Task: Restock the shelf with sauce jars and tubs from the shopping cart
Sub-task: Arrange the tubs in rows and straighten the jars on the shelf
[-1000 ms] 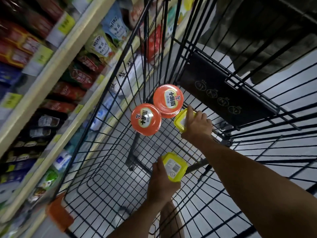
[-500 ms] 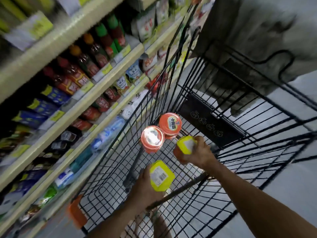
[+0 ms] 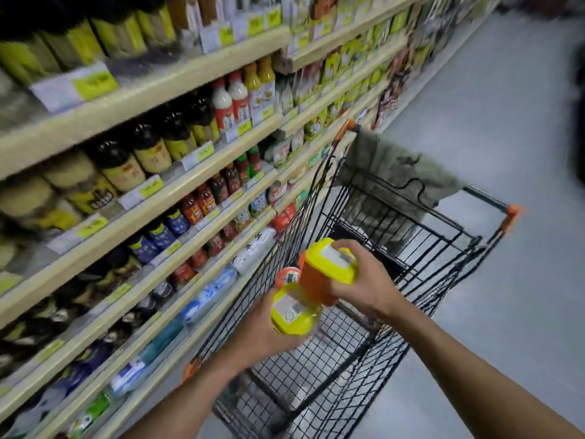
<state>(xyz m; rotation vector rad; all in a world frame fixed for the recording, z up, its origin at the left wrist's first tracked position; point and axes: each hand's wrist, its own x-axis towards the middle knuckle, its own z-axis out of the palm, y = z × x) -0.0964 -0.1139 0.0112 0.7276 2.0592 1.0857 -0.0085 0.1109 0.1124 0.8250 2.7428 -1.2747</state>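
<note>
My right hand (image 3: 368, 283) grips an orange tub with a yellow lid (image 3: 326, 270), lifted above the black wire shopping cart (image 3: 421, 248). My left hand (image 3: 256, 334) holds a second yellow-lidded tub (image 3: 292, 313) lower down and slightly left, over the cart's left side. An orange round jar lid (image 3: 286, 275) shows in the cart behind the two tubs. The shelf (image 3: 177, 188) runs along the left, several levels full of sauce bottles and packets.
A grey-green cloth (image 3: 389, 182) hangs over the cart's far end. Orange corner guards (image 3: 512, 212) mark the cart's rim. Grey aisle floor (image 3: 493, 106) stretches to the right. Price tags line the shelf edges.
Both hands have risen out of the cart with a yellow-lidded tub each. My view has lifted from the cart's basket toward the shelves and aisle.
</note>
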